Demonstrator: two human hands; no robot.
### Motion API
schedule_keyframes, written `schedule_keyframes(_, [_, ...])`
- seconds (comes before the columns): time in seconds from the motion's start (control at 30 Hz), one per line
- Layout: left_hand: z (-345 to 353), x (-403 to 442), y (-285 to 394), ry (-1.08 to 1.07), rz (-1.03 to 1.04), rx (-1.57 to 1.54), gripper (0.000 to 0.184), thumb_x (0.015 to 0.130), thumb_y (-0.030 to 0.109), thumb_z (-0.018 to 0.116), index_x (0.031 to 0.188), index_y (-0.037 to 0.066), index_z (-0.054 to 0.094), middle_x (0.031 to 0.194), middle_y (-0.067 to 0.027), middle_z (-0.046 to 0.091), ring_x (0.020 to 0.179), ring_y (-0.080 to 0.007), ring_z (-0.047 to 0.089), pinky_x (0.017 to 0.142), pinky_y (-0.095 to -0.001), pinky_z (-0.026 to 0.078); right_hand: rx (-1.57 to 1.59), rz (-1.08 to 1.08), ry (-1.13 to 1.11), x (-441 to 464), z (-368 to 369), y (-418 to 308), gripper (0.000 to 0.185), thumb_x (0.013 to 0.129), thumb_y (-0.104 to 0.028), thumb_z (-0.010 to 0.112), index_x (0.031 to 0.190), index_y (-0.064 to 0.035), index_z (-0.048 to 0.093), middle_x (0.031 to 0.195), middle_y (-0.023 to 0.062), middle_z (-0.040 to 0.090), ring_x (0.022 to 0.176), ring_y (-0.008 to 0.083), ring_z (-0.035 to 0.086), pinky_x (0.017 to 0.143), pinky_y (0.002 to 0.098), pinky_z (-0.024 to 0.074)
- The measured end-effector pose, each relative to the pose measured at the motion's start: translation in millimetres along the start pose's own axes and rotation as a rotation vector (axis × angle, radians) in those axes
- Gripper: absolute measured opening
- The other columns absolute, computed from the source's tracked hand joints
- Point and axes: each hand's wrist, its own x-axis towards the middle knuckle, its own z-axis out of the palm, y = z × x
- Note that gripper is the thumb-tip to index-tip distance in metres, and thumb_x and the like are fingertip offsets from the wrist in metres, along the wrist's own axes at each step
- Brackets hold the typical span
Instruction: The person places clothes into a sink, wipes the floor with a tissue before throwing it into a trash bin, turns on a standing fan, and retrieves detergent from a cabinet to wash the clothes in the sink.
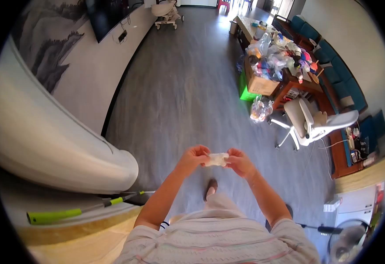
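Note:
In front of my body, a small white, soft-looking crumpled piece [217, 159] is stretched between my two hands. My left hand [196, 157] pinches its left end, and my right hand [239, 161] has hold of the other end. Whether it is cloth, tissue or something else I cannot make out. Both arms reach forward over the grey floor [175, 101]. Below the hands, one foot in a brown shoe [211, 187] shows.
Rightward stand a white swivel chair [304, 121], a cardboard box [261, 84] heaped with bagged items and a filled plastic bag [261, 109]. A thick white column [69, 132] and a green-handled pole [56, 215] are on the left. A stroller [166, 15] stands far off.

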Motion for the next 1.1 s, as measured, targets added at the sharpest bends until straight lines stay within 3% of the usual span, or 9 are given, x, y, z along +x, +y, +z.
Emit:
schedule_keyframes(0.2, [-5.1,127.5,66.5,0.091,0.170,0.124,0.013,0.073,-0.003,0.057,0.084,0.003,0.061,0.072,-0.0010,0.059,0.066,-0.0082,0.055,0.059,-0.0218,0.043,-0.168,0.053,-0.036,110.8,-7.3,-123.7,0.022,0.081,-0.014,0.062,0.101,-0.0093,0.054,0.091,0.0056,0.061,0.086,0.0169,0.059,0.071,0.0310,0.0485])
schedule_keyframes(0.3, [-25.5,182.7,92.2,0.109,0.193,0.004,0.014,0.073,-0.004,0.053,0.081,0.002,0.061,0.076,-0.0019,0.060,0.066,-0.0068,0.055,0.059,-0.0208,0.043,-0.279,0.134,-0.138,192.3,-23.3,-131.1,0.025,0.081,-0.017,0.064,0.103,-0.0083,0.054,0.091,0.0059,0.061,0.082,0.0160,0.060,0.069,0.0304,0.0490])
schedule_keyframes(0.4, [-72.5,247.2,114.5,0.226,0.185,-0.123,0.015,0.071,-0.006,0.054,0.081,0.002,0.061,0.075,-0.0013,0.060,0.066,-0.0068,0.054,0.060,-0.0208,0.044,-0.189,0.117,-0.012,276.5,-56.8,-149.4,0.025,0.079,-0.016,0.065,0.100,-0.0072,0.055,0.088,0.0064,0.061,0.077,0.0155,0.060,0.065,0.0298,0.0493])
schedule_keyframes(0.6, [-140.6,419.3,181.5,0.100,0.248,-0.333,0.012,0.072,-0.006,0.056,0.080,0.002,0.059,0.073,-0.0019,0.058,0.067,-0.0080,0.055,0.061,-0.0214,0.045,-0.288,0.074,0.146,396.8,-116.5,-235.9,0.030,0.078,-0.014,0.065,0.105,-0.0065,0.053,0.095,0.0058,0.060,0.085,0.0146,0.058,0.070,0.0284,0.0477])
schedule_keyframes(0.7, [-130.1,496.5,237.3,-0.007,0.058,0.034,0.009,0.074,-0.003,0.057,0.080,0.002,0.059,0.072,-0.0016,0.058,0.066,-0.0076,0.055,0.058,-0.0214,0.044,-0.325,-0.116,0.084,429.1,-116.8,-300.0,0.040,0.080,-0.015,0.065,0.116,-0.0065,0.050,0.102,0.0033,0.058,0.091,0.0125,0.056,0.075,0.0268,0.0447])
schedule_keyframes(0.77, [-121.4,551.5,242.6,-0.205,-0.052,0.027,0.008,0.076,-0.001,0.056,0.082,0.002,0.059,0.073,-0.0016,0.058,0.066,-0.0077,0.055,0.057,-0.0218,0.044,-0.197,-0.266,0.048,456.7,-110.5,-336.0,0.040,0.081,-0.017,0.065,0.117,-0.0067,0.050,0.103,0.0030,0.060,0.089,0.0099,0.055,0.074,0.0264,0.0437])
schedule_keyframes(0.9, [-127.6,664.2,244.5,-0.321,-0.036,0.158,0.009,0.078,0.003,0.057,0.086,0.003,0.058,0.078,-0.0017,0.059,0.067,-0.0076,0.055,0.055,-0.0219,0.045,-0.280,-0.066,0.041,540.7,-166.1,-365.7,0.027,0.083,-0.017,0.063,0.106,-0.0043,0.057,0.093,0.0010,0.062,0.080,0.0079,0.055,0.068,0.0223,0.0429])
schedule_keyframes(1.03, [-139.6,768.7,251.8,-0.052,-0.073,-0.021,0.018,0.077,0.009,0.064,0.094,0.004,0.059,0.083,-0.0013,0.060,0.068,-0.0069,0.056,0.050,-0.0199,0.043,-0.355,-0.089,0.195,633.5,-218.1,-418.3,0.016,0.085,-0.019,0.061,0.088,-0.0041,0.065,0.077,-0.0018,0.061,0.066,0.0055,0.053,0.059,0.0203,0.0414])
schedule_keyframes(1.1, [-144.2,824.1,274.2,-0.115,-0.132,0.034,0.022,0.077,0.013,0.066,0.096,0.003,0.061,0.080,-0.0017,0.059,0.063,-0.0057,0.053,0.046,-0.0196,0.040,-0.377,-0.094,0.187,684.8,-237.8,-464.3,0.015,0.085,-0.019,0.059,0.088,-0.0055,0.065,0.074,-0.0035,0.060,0.064,0.0049,0.052,0.057,0.0202,0.0404])
